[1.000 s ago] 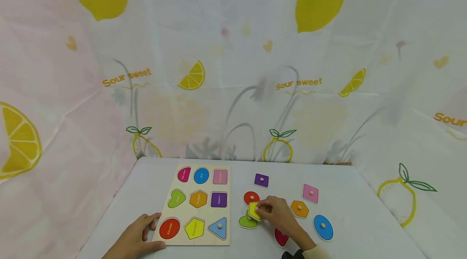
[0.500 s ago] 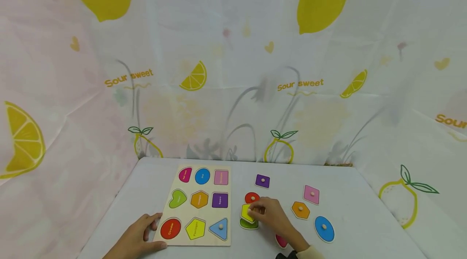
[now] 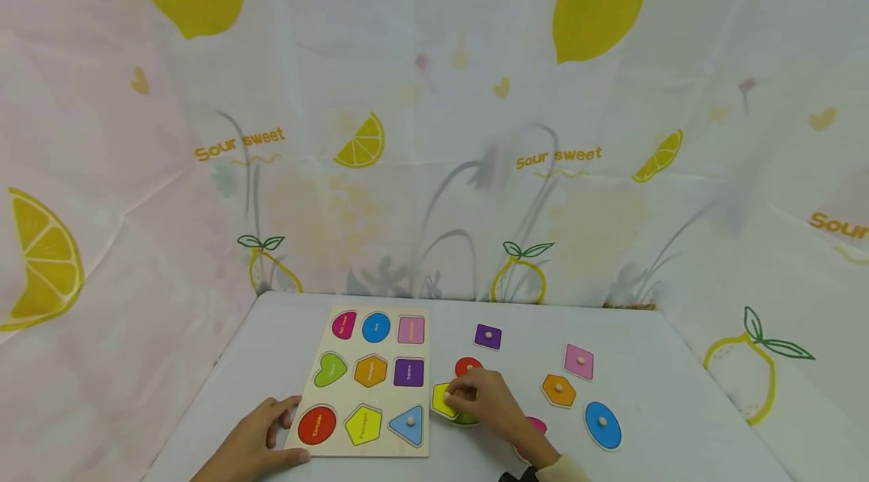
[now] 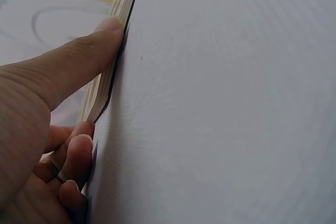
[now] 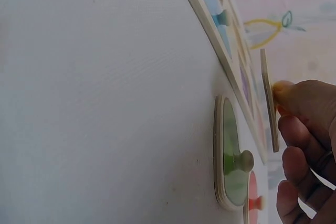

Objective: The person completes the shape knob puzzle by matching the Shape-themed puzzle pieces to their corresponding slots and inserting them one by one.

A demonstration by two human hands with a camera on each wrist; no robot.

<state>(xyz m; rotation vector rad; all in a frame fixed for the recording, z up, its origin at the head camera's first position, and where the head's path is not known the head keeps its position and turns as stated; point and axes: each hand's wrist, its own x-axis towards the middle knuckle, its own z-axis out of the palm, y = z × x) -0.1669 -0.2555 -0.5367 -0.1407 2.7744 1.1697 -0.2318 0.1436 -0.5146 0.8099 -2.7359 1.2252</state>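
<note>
At the near left corner of the wooden shape puzzle board, my left hand grips the edges. Its thumb lies along the near side of the board edge in the left wrist view, fingers curled at the other side. My right hand pinches a yellow pentagon puzzle piece, its knob hidden by the fingertips. In the right wrist view this piece is raised off the table, seen edge-on. Below it sits a green heart piece, partly covered. A blue triangle piece lies in the board's near right recess.
A red circle piece lies just beyond my right hand, and a magenta piece is partly under the wrist. Further about lie a purple square, a pink piece, an orange hexagon and a blue oval.
My right hand has carried the yellow pentagon leftward, across the green heart to near the board's right edge. More of the magenta piece shows now. My left hand stays at the board's corner.
</note>
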